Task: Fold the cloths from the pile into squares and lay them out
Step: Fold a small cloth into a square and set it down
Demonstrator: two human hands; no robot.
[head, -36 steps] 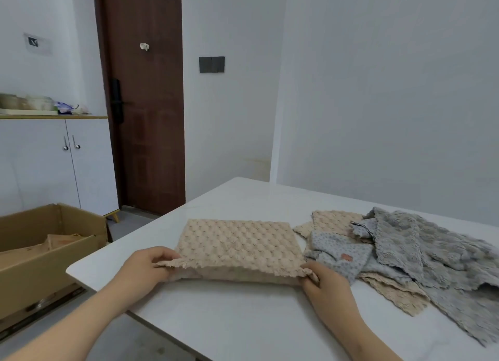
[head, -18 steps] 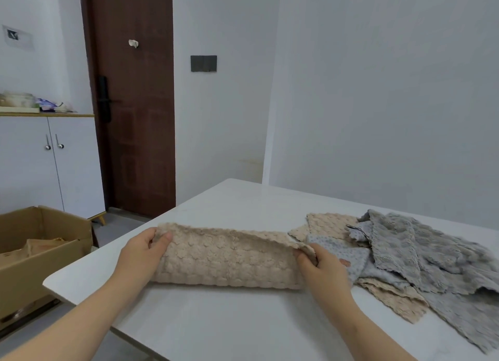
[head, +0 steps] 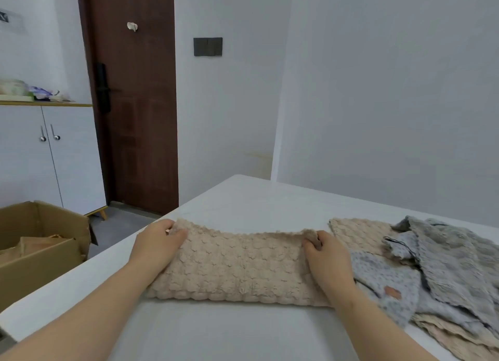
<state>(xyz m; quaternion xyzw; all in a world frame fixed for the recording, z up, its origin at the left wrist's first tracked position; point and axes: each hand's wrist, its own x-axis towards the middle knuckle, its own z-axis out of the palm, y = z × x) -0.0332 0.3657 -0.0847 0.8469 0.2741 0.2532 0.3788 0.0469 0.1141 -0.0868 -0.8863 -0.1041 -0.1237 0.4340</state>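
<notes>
Beige cloth (head: 237, 266) folded on table (head: 243, 198); L hand (head: 159, 244) & R hand (head: 328, 260) grips pinch its far corners.

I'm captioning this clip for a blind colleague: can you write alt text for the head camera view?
Two bare hands, left hand and right hand, grip the far corners of a folded beige cloth on a white table. A pile of grey and beige cloths lies to its right.

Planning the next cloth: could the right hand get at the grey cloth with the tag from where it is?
Probably yes: the right hand sits beside the grey cloth, nothing between, but must first release the beige cloth.
</notes>
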